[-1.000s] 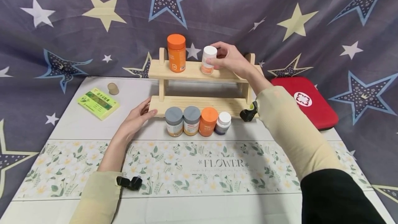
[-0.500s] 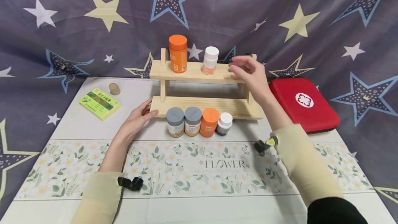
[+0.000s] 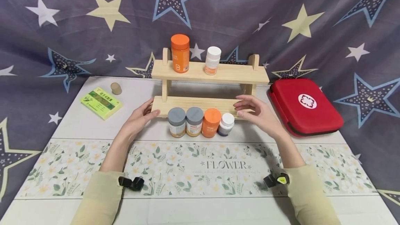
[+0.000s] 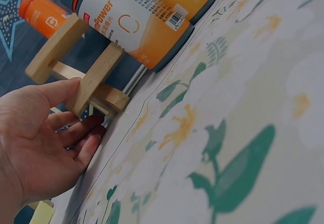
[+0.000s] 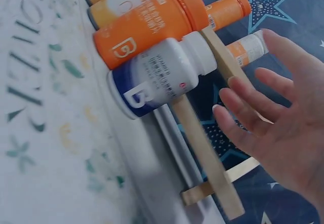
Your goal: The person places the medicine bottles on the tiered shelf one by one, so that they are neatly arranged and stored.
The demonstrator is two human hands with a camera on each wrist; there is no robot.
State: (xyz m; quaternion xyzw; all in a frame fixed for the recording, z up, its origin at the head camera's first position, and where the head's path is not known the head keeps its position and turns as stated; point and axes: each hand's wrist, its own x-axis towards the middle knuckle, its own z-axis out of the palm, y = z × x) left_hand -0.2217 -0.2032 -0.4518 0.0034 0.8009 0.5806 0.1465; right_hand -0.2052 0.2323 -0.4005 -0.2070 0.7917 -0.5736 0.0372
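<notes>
A two-tier wooden shelf point(image 3: 200, 102) stands on the table. My left hand point(image 3: 137, 120) holds the left end of its lower board; in the left wrist view the thumb point(image 4: 65, 91) lies against the wood with the fingers behind. Before the lower board stand two grey-lidded bottles point(image 3: 177, 124), an orange bottle point(image 3: 210, 124) and a small white-and-blue pill bottle point(image 3: 226, 125). My right hand point(image 3: 259, 115) hovers beside that pill bottle, fingers loosely bent, holding nothing. On the upper board sit a tall orange bottle point(image 3: 180, 56) and a white pill bottle point(image 3: 213, 61).
A red zip case point(image 3: 307, 108) with a white emblem lies right of the shelf. Left of it are a green-yellow box point(image 3: 101, 102) and a small brownish round object point(image 3: 116, 88). A star-patterned cloth point(image 3: 250, 20) hangs behind.
My right hand has let go of the white pill bottle on the upper board and come down to the right of the front row. My left hand stays on the shelf.
</notes>
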